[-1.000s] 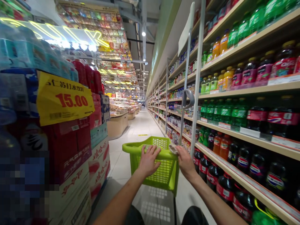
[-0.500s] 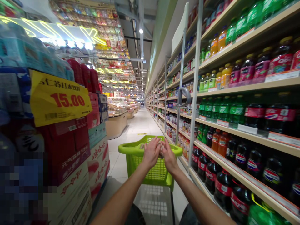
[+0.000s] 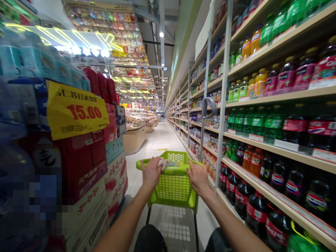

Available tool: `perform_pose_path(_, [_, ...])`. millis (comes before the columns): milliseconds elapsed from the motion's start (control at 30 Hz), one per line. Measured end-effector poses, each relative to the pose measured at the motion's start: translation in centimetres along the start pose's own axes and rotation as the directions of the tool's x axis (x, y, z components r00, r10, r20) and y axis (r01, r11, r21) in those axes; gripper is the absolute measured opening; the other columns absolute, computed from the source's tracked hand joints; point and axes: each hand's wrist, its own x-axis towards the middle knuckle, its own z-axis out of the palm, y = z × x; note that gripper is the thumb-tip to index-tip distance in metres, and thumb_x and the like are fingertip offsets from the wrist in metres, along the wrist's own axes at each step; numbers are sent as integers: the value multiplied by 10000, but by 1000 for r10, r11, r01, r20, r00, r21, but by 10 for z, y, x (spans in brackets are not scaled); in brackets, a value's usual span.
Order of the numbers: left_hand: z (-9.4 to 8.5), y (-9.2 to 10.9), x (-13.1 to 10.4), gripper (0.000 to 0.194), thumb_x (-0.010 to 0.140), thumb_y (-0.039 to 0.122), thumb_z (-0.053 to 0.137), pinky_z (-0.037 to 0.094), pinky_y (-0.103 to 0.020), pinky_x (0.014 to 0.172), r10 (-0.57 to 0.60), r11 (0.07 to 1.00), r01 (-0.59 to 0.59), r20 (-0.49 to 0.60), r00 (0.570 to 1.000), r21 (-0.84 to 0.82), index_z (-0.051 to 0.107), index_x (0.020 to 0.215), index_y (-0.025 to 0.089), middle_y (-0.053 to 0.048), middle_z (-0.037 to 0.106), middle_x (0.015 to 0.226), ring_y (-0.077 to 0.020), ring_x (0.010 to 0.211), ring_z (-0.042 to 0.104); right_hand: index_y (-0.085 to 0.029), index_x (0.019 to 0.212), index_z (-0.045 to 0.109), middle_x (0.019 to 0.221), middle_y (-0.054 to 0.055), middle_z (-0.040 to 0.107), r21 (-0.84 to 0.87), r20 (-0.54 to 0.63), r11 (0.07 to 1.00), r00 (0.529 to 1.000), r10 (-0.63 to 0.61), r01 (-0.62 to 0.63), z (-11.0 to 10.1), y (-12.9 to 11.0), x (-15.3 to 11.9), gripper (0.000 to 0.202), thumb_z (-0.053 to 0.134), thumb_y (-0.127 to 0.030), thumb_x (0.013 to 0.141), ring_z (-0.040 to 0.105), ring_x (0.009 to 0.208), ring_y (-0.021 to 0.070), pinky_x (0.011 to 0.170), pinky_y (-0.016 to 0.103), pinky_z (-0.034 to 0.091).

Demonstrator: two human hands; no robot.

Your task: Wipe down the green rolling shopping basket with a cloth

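Two hands are gripping: the left hand [image 3: 152,171] is pinching a crumpled wad [image 3: 162,163] against the cart handle [image 3: 181,171], the right hand [image 3: 198,177] is curling round its other end; handling is already underway, what is left isn't showing; beyond the grip the green basket [image 3: 193,201] is standing, bottles [image 3: 292,185] are lining shelves rightward

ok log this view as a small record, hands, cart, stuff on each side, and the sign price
left hand: at the left of the cart's handle, a pale crumpled wad at its thumb side
right hand: on the right end of the handle
green cart: upright, directly ahead, lattice-sided
left side: stacked cartons, wrapped bottle packs above
price sign: yellow, 15.00 in red
right side: shelves of bottled drinks
wad material: cloth or tissue, cannot tell
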Motion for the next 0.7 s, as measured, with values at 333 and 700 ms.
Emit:
perform_pose_path(333, [-8,-14,-2,304,821,214,413,152,-566,1030,60,997,-63,50,997,49,526,1099,264,-30,553,1218,-245,1180,436,-179,1009,589,964,56,644,112,12,992,998,-62,61,-7,7,-8,291,346,-245,863,531,926,198,928,387,247])
perform_pose_path(700, [11,16,2,276,831,229,421,138,-487,1056,196,975,-185,86,977,-124,514,1089,266,-3,576,1185,-184,1130,478,-188,987,590,939,50,643,122,-74,989,995,-71,80,-3,13,-14,273,371,-212,825,530,926,203,931,403,239])
